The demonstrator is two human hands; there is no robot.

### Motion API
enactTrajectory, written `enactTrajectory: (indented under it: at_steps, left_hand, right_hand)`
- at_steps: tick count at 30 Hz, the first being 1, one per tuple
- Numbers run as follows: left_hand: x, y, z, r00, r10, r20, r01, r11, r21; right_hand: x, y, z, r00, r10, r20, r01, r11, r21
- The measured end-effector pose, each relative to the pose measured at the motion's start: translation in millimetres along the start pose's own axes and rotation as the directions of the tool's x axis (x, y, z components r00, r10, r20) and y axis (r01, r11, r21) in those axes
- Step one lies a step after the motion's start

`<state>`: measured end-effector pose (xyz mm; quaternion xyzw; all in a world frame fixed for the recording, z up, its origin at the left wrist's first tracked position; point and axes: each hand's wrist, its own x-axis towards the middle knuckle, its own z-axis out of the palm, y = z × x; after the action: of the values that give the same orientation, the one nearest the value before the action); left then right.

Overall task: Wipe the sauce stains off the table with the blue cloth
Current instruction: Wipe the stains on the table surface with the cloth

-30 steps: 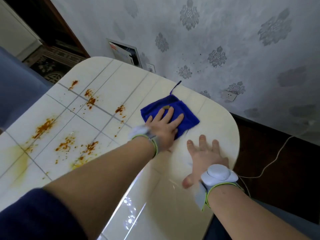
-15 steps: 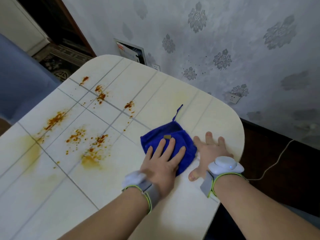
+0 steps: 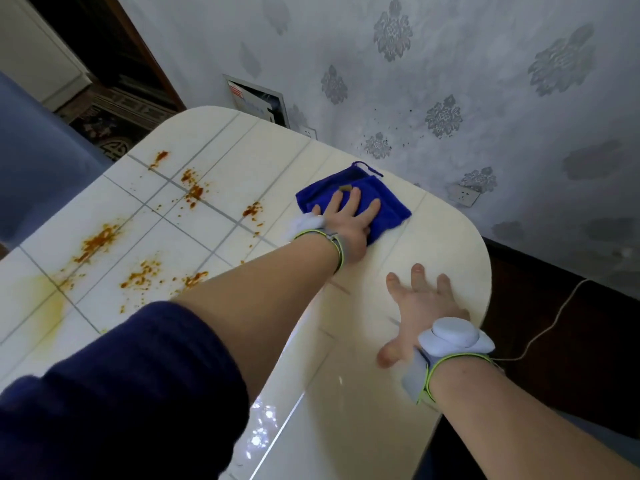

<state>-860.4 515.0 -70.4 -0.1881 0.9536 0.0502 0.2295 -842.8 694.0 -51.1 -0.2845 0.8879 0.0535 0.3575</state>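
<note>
My left hand (image 3: 346,220) lies flat on the folded deep-blue terry cloth (image 3: 391,206), fingers straight and a little spread, the palm pressing it down onto the glossy cream tiled bench (image 3: 446,237). The cloth sits on the far part of the bench, right of the middle and near the wall, with a small tan label (image 3: 345,188) showing just beyond my fingertips. My right hand (image 3: 422,313) holds nothing. It is spread wide, palm down, resting on the bare bench by its rounded right edge, nearer to me than the cloth and well apart from it. The orange-brown sauce stains (image 3: 93,242) lie to the left of the cloth, scattered over tiles crossed by grey grout lines. One small blot is just left of the cloth, more are farther left and toward the far corner, and a larger group sits close beside my left forearm. A pale yellow smear (image 3: 48,306) marks the near left tiles. Each wrist carries a grey strap with a lime edge and a white rounded pod (image 3: 453,336), and a dark navy sleeve (image 3: 121,393) is pushed up my left arm. Behind the bench stands a wall of grey floral wallpaper (image 3: 450,64) with a white socket (image 3: 464,195), and a white cable (image 3: 554,323) trails over the dark floor to the right.
</note>
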Motion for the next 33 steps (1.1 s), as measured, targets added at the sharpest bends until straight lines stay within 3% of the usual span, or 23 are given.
enactTrajectory:
  at_steps: [6,10,13,16,17,19,20,22,24,27,33]
  left_hand:
    - [-67.1,4.3,49.7,0.995,0.031,-0.099,-0.035,0.998,-0.048]
    - [-156.1,1.2,93.0,0.996,0.051,-0.066,-0.057,0.995,-0.088]
    - [-218.3,-3.5,123.4,0.990,0.043,-0.136,-0.053,0.996,-0.069]
    - [-238.7,-13.7,123.9,0.988,0.135,-0.081,-0.142,0.986,-0.092]
    - [-232.3,-19.3,117.6,0.975,0.171,-0.143,-0.188,0.976,-0.113]
    - [-218.5,-29.8,95.1,0.943,0.073,-0.326,-0.138,0.974,-0.181]
    - [-209.4,-35.4,84.5,0.943,-0.045,-0.330,-0.024,0.979,-0.203]
    - [-191.4,-41.1,68.6,0.958,-0.207,-0.200,0.178,0.972,-0.157]
    - [-179.7,-39.8,63.1,0.960,-0.273,-0.059,0.264,0.956,-0.132]
    - [-171.2,-37.5,66.1,0.972,-0.234,-0.023,0.225,0.954,-0.197]
    - [-168.6,-36.8,74.1,0.994,-0.098,-0.052,0.097,0.995,-0.031]
  right_hand:
    - [6.9,0.6,-1.5,0.998,0.015,0.055,-0.014,1.000,-0.024]
    - [7.6,0.9,4.1,1.000,-0.011,-0.024,0.010,0.999,-0.052]
    - [4.9,0.5,8.1,0.997,-0.025,-0.074,0.018,0.995,-0.095]
    - [-0.3,-3.0,3.6,0.999,-0.038,-0.026,0.035,0.991,-0.130]
    - [0.5,-3.0,1.2,0.999,-0.040,-0.019,0.037,0.991,-0.127]
    - [-1.4,-5.5,0.2,0.999,-0.051,-0.004,0.050,0.991,-0.123]
    - [-2.1,-6.2,1.3,0.999,-0.053,0.001,0.053,0.991,-0.124]
    - [-2.9,-6.5,2.9,0.999,-0.050,-0.007,0.049,0.992,-0.119]
    - [-3.7,-5.9,3.6,0.999,-0.048,0.005,0.049,0.992,-0.113]
    - [-3.1,-4.0,3.6,0.999,-0.044,0.006,0.045,0.993,-0.108]
    - [-3.2,-1.7,3.0,0.999,-0.042,0.006,0.043,0.994,-0.102]
